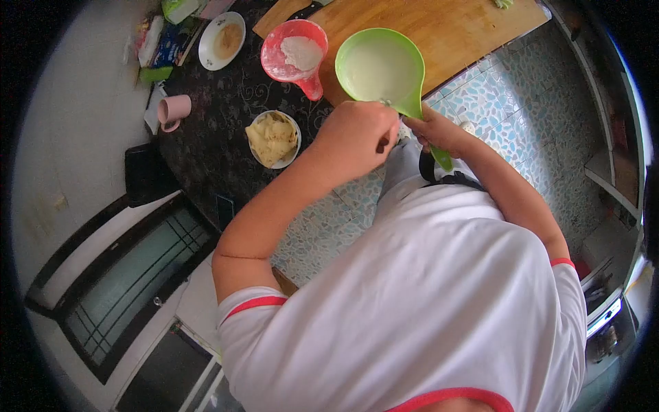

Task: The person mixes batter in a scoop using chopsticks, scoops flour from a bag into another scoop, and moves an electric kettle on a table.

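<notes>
The brown wooden board (pixel 473 31) offers the widest passage, right of the round lime-green plastic bowl with a long handle (pixel 410 103); a small pale-green scrap (pixel 503 3) lies near its far edge. Between the green bowl and the red plastic bowl of white powder (pixel 274 65) runs a narrow gap. The left hand (pixel 360 134), curled at the green bowl's near rim, and the right hand (pixel 443 134) on its handle obstruct the near side. On the black patterned tabletop (pixel 220 123), a hand could pass between the pink mug (pixel 175 108) and the small white bowl of yellowish dough (pixel 280 165) — though the left forearm (pixel 274 196) bars the near approach
</notes>
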### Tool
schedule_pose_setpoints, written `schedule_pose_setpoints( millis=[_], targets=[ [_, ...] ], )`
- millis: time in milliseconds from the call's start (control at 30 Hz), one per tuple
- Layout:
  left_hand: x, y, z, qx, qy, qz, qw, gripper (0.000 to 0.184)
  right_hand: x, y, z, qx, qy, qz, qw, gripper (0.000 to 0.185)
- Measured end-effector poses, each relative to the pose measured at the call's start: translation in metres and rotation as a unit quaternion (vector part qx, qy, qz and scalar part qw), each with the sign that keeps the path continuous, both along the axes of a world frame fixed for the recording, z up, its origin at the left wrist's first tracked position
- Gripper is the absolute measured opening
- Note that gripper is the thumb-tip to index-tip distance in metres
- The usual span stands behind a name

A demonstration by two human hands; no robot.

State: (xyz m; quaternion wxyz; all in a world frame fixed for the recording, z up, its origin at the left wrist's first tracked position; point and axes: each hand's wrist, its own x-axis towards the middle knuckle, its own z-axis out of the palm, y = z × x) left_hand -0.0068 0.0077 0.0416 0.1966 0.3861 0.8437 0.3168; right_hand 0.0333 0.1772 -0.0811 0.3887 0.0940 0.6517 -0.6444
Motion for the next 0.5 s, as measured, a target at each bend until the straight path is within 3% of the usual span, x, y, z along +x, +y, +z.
schedule_pose_setpoints(
  millis=[100,167,300,367,433,500],
  targets=[
    [0.003,0.023,-0.001,0.066,0.053,0.018,0.996,0.012,0.008,0.004,-0.024,-0.038,0.03,0.011,0.999,0.03],
    [-0.019,0.041,-0.017,0.105,0.108,0.058,0.987,0.012,0.004,0.003,-0.009,-0.015,0.009,0.007,1.0,0.03],
    [-0.082,0.001,-0.035,0.135,0.019,0.234,0.963,0.022,0.002,0.001,0.001,0.005,-0.004,0.007,1.0,0.028],
    [-0.074,-0.023,-0.023,0.036,-0.028,0.303,0.952,0.024,0.001,0.001,0.001,-0.018,-0.01,-0.004,1.0,0.028],
    [-0.045,-0.034,-0.04,0.001,-0.053,0.28,0.959,0.023,0.002,-0.001,0.003,-0.021,-0.018,-0.009,1.0,0.029],
    [-0.021,-0.03,-0.039,0.085,-0.17,0.282,0.94,0.025,0.002,-0.002,0.008,-0.005,-0.021,-0.006,1.0,0.029]
  ],
)
